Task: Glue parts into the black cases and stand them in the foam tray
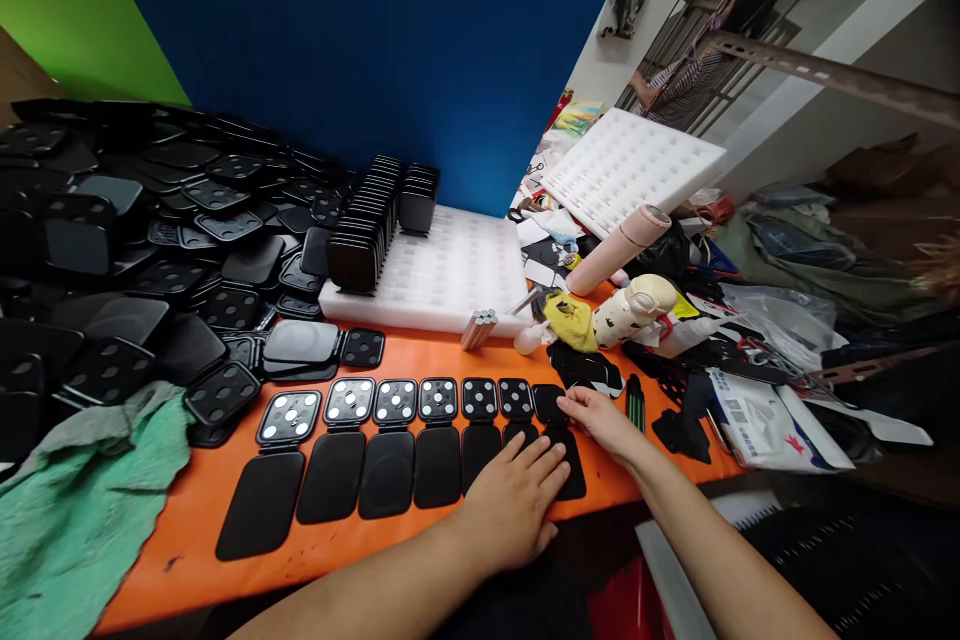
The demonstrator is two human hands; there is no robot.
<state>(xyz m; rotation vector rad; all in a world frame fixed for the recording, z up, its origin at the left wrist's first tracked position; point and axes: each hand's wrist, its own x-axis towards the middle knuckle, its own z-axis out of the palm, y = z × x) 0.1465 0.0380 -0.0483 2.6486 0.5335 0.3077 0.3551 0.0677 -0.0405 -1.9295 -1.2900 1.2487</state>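
Observation:
A row of hinged black pieces lies unfolded along the front of the orange table (pixel 337 545). Each has a small square half with silver discs, such as the leftmost one (pixel 289 417), and a larger plain black panel (pixel 260 507). My left hand (pixel 517 495) lies flat, fingers apart, over the panels at the row's right end and partly hides them. My right hand (pixel 596 420) pinches the right edge of the last hinged black piece (pixel 550 403) at its small square half. No discs can be made out on that half.
Many similar black pieces (pixel 225 170) are heaped at the left, behind a green cloth (pixel 97 490). A white foam tray (pixel 450 270) holds upright black pieces (pixel 367 230). Near it stand small metal rods (pixel 478 330). A pink bottle (pixel 619 250) and clutter fill the right; a person (pixel 682 85) is beyond.

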